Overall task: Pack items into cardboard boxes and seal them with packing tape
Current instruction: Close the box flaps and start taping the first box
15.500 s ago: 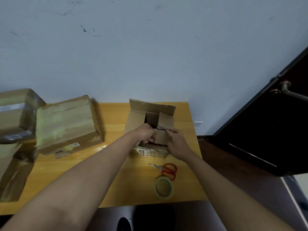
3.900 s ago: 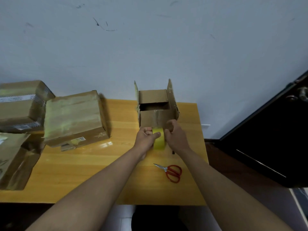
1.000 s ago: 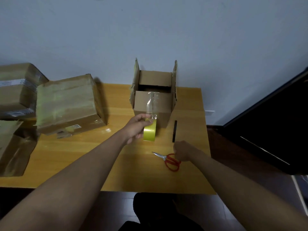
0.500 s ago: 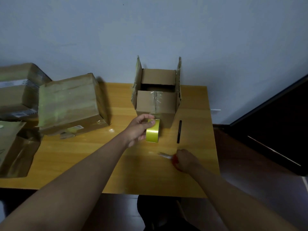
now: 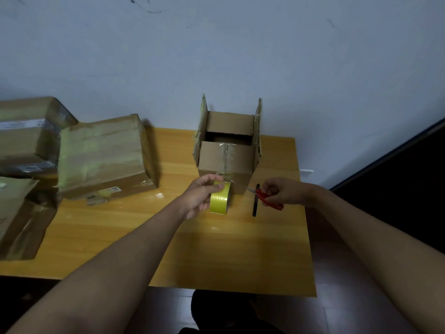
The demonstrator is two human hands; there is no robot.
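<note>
The open cardboard box [image 5: 227, 162] stands at the far edge of the wooden table [image 5: 183, 249], close to the wall, and serves as the landmark here. Its 2 side flaps stand upright, the far flap leans back, and the near flap is folded down over its front face. A strip of clear tape runs down the middle of that front face.

Just in front of the box, the left hand [image 5: 201, 197] is curled around the yellow tape roll [image 5: 219, 201], thumb on top of the roll and fingers wrapped behind it. The roll stands on edge, touching or nearly touching the tabletop, and the clear strip leads from it up onto the box front.

To the right of the box's near corner, the right hand [image 5: 283, 192] is closed on the red-handled scissors [image 5: 266, 198], fingers in the loops. The blades point left toward the box's lower right corner; whether they are parted is too small to tell. A thin black stick-like object [image 5: 255, 200] lies on the table just below the scissors, beside the box.

Well to the left of the box sits a taped, closed carton [image 5: 103, 155], with 2 more cartons [image 5: 24, 136] beyond it at the table's left end.
</note>
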